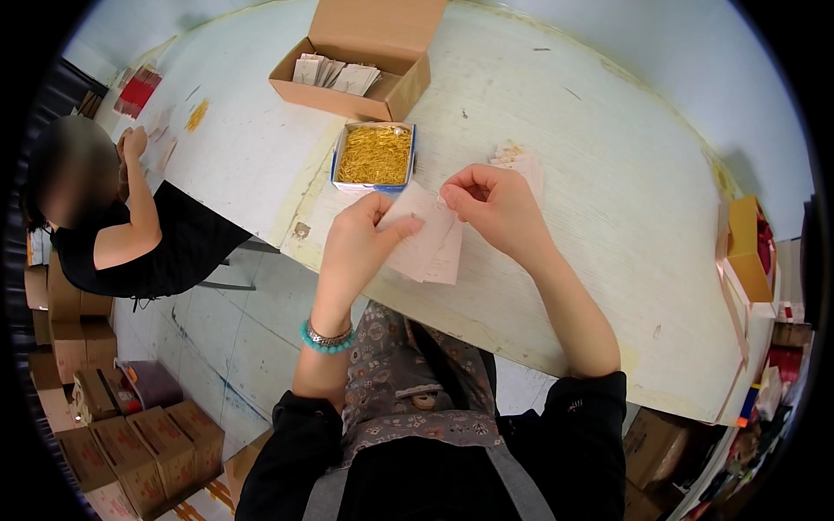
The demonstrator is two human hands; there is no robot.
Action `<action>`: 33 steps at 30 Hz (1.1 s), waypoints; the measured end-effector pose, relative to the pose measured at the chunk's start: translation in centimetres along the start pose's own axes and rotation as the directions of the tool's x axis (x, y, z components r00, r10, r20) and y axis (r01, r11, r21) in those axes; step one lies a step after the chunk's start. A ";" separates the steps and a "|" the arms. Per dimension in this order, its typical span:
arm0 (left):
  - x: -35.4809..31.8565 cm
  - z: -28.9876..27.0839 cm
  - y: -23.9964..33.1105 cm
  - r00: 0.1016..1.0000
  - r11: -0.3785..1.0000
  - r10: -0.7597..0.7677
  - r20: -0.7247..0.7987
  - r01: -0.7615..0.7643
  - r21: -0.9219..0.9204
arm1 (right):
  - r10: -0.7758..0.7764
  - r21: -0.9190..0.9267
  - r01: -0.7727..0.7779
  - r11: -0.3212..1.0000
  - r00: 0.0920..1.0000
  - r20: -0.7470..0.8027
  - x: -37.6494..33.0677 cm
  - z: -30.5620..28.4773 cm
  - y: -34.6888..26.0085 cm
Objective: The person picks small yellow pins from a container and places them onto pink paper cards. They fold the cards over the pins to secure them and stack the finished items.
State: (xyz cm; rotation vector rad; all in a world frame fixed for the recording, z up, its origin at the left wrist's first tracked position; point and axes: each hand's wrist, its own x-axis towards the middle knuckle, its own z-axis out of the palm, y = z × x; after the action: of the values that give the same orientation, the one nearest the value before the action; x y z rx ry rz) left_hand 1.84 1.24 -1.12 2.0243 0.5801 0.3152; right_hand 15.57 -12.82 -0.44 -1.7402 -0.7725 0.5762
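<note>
A: What is the largest thing here?
B: A pale table point(625, 234), under and all around both hands.
A: Anyone else?
B: A person point(100, 260) in black, seated well off to the left of the hands.
A: What stands on the table?
B: Beyond the hands, an open carton point(334, 102) with packs of pale cards inside.
A: And the hands?
B: They are apart, near each other. The left hand point(358, 236) grips a card point(407, 239) between thumb and fingers; the right hand point(493, 204) has thumb and fingertips pinched together at its upper right edge. I cannot tell what lies between them.
A: What is nearby?
B: Just beyond the left hand, a small box point(369, 187). Behind the right hand, a pile point(532, 174) of cards, partly hidden.
A: The smallest things?
B: Thin gold pieces point(373, 156), filling the small box.
</note>
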 end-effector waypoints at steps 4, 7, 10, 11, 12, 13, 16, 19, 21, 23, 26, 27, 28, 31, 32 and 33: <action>-0.1 -0.3 0.0 0.994 0.993 -0.081 -0.069 0.087 0.082 | 0.037 -0.018 -0.036 0.999 0.999 0.024 0.3 -0.1 0.2; -0.9 -0.2 0.1 0.994 0.965 0.028 -0.109 0.001 0.263 | 0.048 -0.056 -0.044 0.997 0.997 0.064 0.3 -0.2 0.2; -1.3 0.1 -0.2 0.953 0.945 0.225 -0.205 -0.163 0.283 | 0.095 -0.049 -0.091 0.995 0.991 0.099 0.4 0.0 0.0; -1.5 0.2 0.3 0.951 0.960 0.224 -0.215 -0.177 0.216 | 0.117 -0.037 -0.114 0.993 0.987 0.107 0.4 0.1 0.0; -1.7 0.3 0.6 0.949 0.970 0.222 -0.225 -0.192 0.149 | 0.108 -0.017 -0.107 0.994 0.989 0.103 0.4 0.2 0.1; -1.9 0.5 1.0 0.951 0.977 0.202 -0.234 -0.181 0.110 | 0.099 0.004 -0.099 0.995 0.990 0.098 0.4 0.3 0.4; -2.3 1.0 1.4 0.947 0.983 0.186 -0.263 -0.182 0.040 | 0.089 0.018 -0.092 0.996 0.991 0.099 0.3 0.0 0.0; -2.3 1.2 1.2 0.923 0.965 0.261 -0.283 -0.243 0.095 | 0.088 0.029 -0.091 0.995 0.990 0.107 0.2 -0.3 -0.3; -2.3 1.1 1.6 0.912 0.947 0.313 -0.265 -0.277 0.164 | 0.075 0.027 -0.078 0.997 0.993 0.089 0.1 -0.3 -0.3; -2.4 1.0 1.9 0.892 0.917 0.379 -0.247 -0.326 0.230 | 0.048 0.011 -0.048 0.999 0.997 0.055 0.0 -0.3 -0.4; -2.8 1.2 2.7 0.901 0.918 0.378 -0.212 -0.336 0.209 | 0.004 0.074 0.001 0.997 0.997 -0.072 -0.4 0.1 -1.0; -2.9 1.3 2.9 0.911 0.927 0.361 -0.199 -0.328 0.183 | -0.122 0.037 0.127 0.991 0.985 -0.123 -0.3 0.3 -0.8; -2.8 1.3 3.0 0.952 0.963 0.266 -0.150 -0.255 0.087 | -0.246 -0.009 0.249 0.969 0.954 -0.170 -0.2 0.5 -0.5; -2.7 1.7 3.2 0.999 0.975 0.036 0.009 -0.033 -0.220 | -0.223 0.139 0.259 0.956 0.947 -0.229 0.1 0.2 -0.8; -2.5 2.1 3.1 0.999 0.939 -0.001 0.047 0.017 -0.345 | -0.151 0.239 0.204 0.949 0.963 -0.224 0.3 0.0 -0.9; -2.5 2.3 2.9 0.996 0.885 -0.033 0.087 0.070 -0.461 | -0.150 0.138 0.185 0.973 0.960 -0.235 0.7 -0.5 -0.7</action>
State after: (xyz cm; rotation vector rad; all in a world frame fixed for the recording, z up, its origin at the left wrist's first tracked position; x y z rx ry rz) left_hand 1.51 -2.97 0.32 1.5468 0.4570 0.3088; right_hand 16.28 -12.53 0.36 -1.5436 -0.6879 0.3109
